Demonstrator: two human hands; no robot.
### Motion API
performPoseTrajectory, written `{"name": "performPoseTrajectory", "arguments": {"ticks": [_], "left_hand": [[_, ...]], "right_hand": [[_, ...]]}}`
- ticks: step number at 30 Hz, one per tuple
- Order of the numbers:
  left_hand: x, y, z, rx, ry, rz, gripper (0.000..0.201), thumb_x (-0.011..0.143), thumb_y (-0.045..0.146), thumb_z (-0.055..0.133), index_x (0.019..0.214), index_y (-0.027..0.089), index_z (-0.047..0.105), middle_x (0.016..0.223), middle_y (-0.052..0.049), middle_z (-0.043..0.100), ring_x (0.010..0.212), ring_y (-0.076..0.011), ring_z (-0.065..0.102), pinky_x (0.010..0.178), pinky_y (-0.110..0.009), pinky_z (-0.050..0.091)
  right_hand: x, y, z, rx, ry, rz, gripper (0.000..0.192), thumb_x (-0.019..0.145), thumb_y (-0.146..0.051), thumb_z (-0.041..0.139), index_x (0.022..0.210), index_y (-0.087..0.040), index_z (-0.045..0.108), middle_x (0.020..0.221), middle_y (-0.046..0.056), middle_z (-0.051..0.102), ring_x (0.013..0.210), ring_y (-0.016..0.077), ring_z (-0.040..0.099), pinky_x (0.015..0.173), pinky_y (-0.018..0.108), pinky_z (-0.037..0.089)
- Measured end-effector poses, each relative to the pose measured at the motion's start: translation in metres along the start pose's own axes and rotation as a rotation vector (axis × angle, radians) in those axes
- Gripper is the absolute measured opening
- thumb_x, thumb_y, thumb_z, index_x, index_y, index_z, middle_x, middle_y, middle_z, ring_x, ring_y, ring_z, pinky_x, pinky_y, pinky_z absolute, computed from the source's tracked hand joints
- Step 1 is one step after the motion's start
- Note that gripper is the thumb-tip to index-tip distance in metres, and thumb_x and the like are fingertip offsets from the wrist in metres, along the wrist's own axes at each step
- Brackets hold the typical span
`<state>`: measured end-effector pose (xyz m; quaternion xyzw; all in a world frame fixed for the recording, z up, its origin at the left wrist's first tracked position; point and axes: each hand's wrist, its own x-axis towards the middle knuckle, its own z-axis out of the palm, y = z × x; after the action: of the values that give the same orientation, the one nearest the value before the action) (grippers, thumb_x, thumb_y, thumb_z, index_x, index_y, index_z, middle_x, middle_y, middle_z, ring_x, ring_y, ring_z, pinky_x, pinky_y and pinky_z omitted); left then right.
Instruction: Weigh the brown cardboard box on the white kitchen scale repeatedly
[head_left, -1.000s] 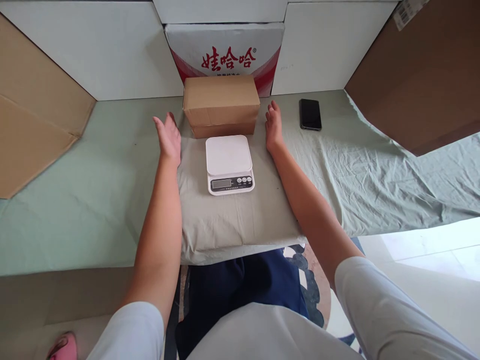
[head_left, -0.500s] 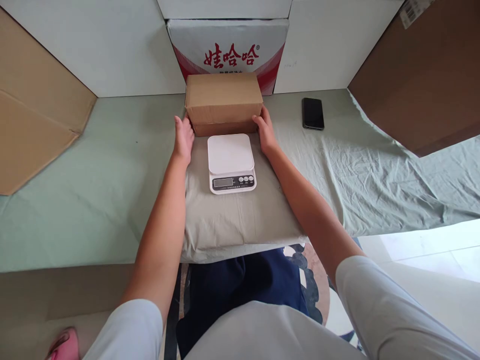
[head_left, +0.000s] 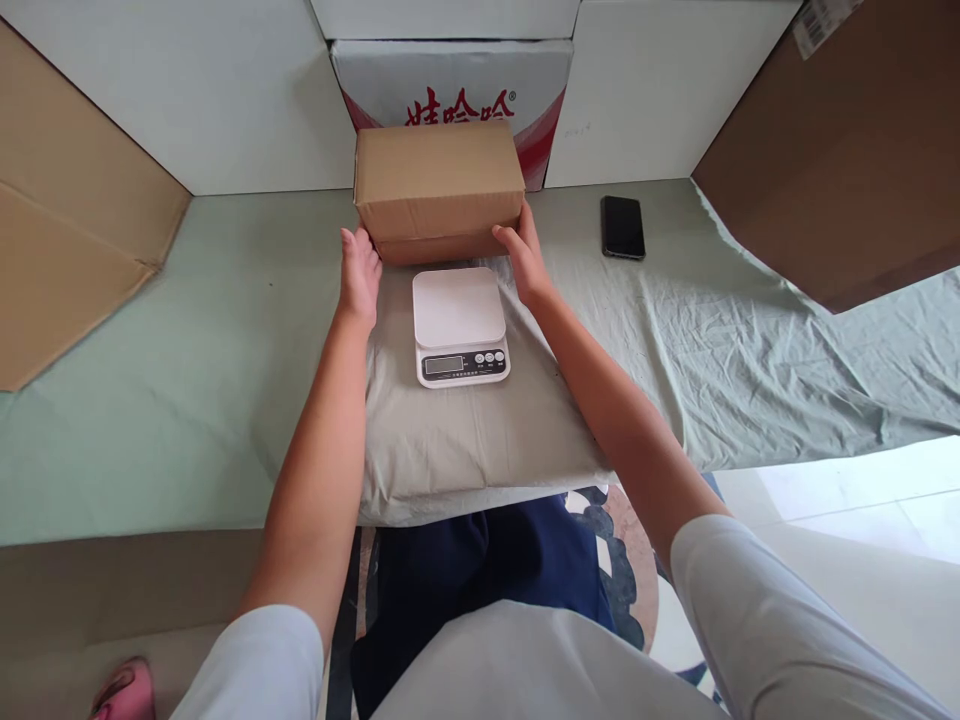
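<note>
A: Grip state?
B: Left hand (head_left: 361, 276) and right hand (head_left: 526, 260) apart from each other, clamped on the brown box (head_left: 439, 165), one per end. Right: thumb on near face, fingers along the 3 o'clock end. Left: fingers low at the 9 o'clock end, thumb up, off it.
A: Box position?
B: Between them, slightly ahead: about 1–2 o'clock from left, 10 from right. Long axis roughly 9-to-3. Neither hand clearly nearer. Sits at 12 from the white scale (head_left: 459, 308), just beyond it. Can't tell if its base touches the desk (head_left: 187, 400).
A: Looks?
B: Plain tan cardboard, oblong, top closed, horizontal line low on the near face.
</note>
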<state>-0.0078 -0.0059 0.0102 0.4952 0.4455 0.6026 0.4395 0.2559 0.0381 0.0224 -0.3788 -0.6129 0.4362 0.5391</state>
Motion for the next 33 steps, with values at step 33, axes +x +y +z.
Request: {"name": "performPoseTrajectory", "arguments": {"ticks": [33], "left_hand": [[-0.166, 0.036, 0.02, 0.036, -0.058, 0.136, 0.089, 0.085, 0.093, 0.034, 0.154, 0.041, 0.052, 0.172, -0.001, 0.043, 0.167, -0.0329, 0.026, 0.137, -0.051, 0.02]], "right_hand": [[-0.149, -0.05, -0.023, 0.01, -0.115, 0.007, 0.083, 0.085, -0.069, 0.059, 0.159, -0.044, 0.03, 0.168, -0.002, 0.042, 0.159, 0.0306, 0.037, 0.138, 0.055, 0.031]]}}
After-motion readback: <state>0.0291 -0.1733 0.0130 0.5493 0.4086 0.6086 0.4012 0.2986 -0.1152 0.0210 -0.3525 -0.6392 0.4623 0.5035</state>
